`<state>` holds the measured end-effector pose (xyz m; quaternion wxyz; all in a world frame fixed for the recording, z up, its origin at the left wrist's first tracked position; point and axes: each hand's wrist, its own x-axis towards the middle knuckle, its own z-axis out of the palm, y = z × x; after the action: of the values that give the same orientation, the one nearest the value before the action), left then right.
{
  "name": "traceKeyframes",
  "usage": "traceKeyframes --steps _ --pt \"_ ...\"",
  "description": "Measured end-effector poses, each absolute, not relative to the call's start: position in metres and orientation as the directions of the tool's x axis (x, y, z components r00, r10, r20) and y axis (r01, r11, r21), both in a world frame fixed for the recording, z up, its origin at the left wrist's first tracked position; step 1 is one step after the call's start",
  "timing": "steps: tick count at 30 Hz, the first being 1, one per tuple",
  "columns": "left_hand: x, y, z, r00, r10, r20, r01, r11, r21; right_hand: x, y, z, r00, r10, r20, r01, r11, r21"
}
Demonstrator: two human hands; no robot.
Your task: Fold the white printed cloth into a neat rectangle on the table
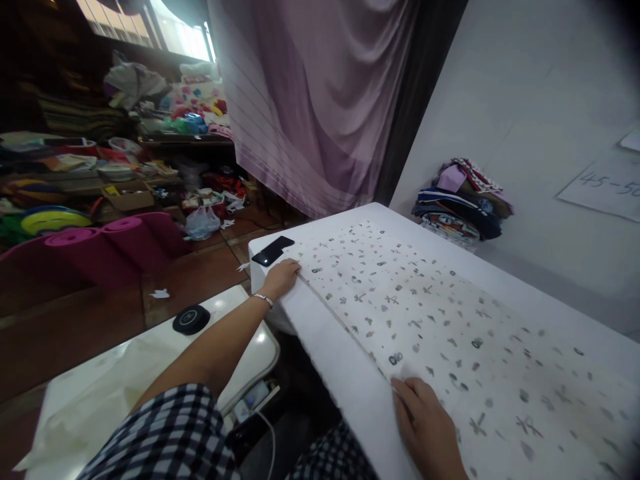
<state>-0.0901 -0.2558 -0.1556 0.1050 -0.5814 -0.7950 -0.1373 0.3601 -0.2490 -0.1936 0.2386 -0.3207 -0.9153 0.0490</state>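
Note:
A thin white cloth (425, 313) printed with small grey-brown motifs lies spread flat over a white-covered table (320, 333). At its far left corner my left hand (281, 277) pinches the edge, with the arm stretched out and a bracelet at the wrist. Nearer to me, my right hand (425, 420) has its fingers closed on the same long edge. The edge runs straight between both hands. Just beyond my left hand is a black phone (273, 251) near the table's corner.
To the left stands a smaller white table (230, 313) bearing a round black device (191, 319) and pale crumpled fabric (115, 380). Folded clothes (460, 200) are stacked by the wall. A purple curtain (320, 100) hangs behind. Rolled pink mats (115, 247) and clutter fill the far left.

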Motion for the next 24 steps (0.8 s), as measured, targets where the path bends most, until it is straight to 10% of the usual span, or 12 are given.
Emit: traceKeyframes --steps 24 --pt "-0.091 -0.225 -0.147 -0.876 0.439 0.198 0.481 0.793 0.372 0.359 -0.249 -0.191 -0.689 0.583 0.430 0.548 0.808 -0.217"
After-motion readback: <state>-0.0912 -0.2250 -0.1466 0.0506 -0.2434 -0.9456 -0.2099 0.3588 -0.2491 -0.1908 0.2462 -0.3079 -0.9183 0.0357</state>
